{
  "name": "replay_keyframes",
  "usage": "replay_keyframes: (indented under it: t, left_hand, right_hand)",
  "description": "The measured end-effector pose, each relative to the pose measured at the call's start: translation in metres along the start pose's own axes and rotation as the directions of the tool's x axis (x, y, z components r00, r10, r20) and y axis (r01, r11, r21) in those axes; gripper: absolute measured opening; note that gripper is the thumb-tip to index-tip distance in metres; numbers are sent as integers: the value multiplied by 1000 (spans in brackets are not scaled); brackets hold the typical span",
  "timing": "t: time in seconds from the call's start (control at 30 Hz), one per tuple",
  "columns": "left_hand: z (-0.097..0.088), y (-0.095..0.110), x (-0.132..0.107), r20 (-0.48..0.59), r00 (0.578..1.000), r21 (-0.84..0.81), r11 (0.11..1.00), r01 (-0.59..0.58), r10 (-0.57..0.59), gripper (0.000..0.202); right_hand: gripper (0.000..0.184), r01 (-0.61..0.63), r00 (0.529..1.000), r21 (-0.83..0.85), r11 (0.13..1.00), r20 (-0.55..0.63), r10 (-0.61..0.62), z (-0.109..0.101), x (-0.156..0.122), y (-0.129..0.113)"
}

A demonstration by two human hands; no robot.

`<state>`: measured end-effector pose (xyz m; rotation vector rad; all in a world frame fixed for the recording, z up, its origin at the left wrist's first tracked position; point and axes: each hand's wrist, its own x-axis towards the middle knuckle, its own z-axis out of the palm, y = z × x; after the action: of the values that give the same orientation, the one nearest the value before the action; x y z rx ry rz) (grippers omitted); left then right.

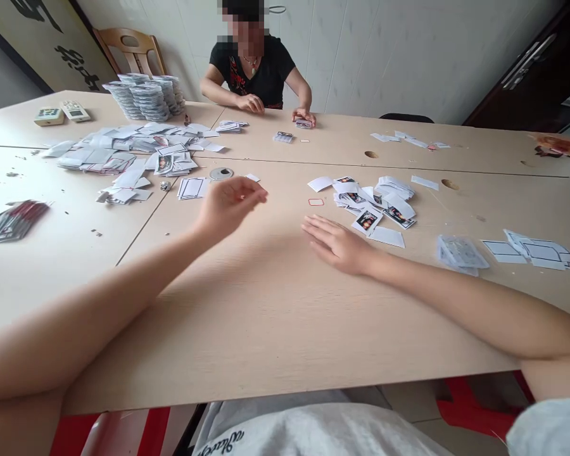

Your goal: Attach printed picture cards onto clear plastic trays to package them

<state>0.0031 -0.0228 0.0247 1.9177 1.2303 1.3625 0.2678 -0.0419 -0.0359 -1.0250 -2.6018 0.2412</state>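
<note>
My left hand (pixel 230 202) is raised a little over the table, thumb and fingers pinched together. Whatever is between its fingertips, if anything, is too small to make out. Flat on the wood lies my right hand (pixel 339 245), palm down with fingers stretched out and nothing in it. Just beyond its fingertips is a small red-edged label (pixel 316 202). A loose heap of printed picture cards (pixel 368 220) and white slips spreads beside it. Near my left hand are a roll of tape (pixel 221 173) and a stack of black-bordered white cards (pixel 192 188).
Clear plastic bags (pixel 462 253) and bordered slips (pixel 529 250) lie to the right. Stacked packets (pixel 149 100), a large paper pile (pixel 118 149) and red-edged packets (pixel 16 220) occupy the left. Across the table a person (pixel 251 69) handles a small packet (pixel 304 124).
</note>
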Motion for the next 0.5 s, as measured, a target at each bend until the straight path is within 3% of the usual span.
replay_keyframes:
  t: [0.07,0.13,0.2,0.27,0.3,0.37,0.5]
  left_hand:
    - [-24,-12,22,-153,988,18,1000,3,0,19]
    - [-53,-26,42,-319,947,29,999,42,-31,16]
    - [-83,-42,55,-434,890,27,985,171,-142,12]
    - [-112,-59,60,-461,842,55,938,343,-281,7]
    - [-125,-68,60,-509,799,99,900,425,-321,4]
    - [-152,-87,54,-614,753,250,846,471,-237,6]
    - [-196,-128,38,-659,748,365,839,403,-72,19]
  right_hand:
    - [50,22,999,10,1000,22,-23,-5,-16,0]
    - [50,30,999,26,999,31,-31,-8,-23,1]
    - [49,37,999,37,999,33,-38,-9,-24,3]
    - [49,44,999,40,998,30,-45,-9,-23,4]
    - [49,45,999,39,998,29,-46,-9,-23,4]
    - [49,42,999,35,999,33,-43,-9,-23,4]
    - [49,30,999,41,999,44,-31,-9,-24,3]
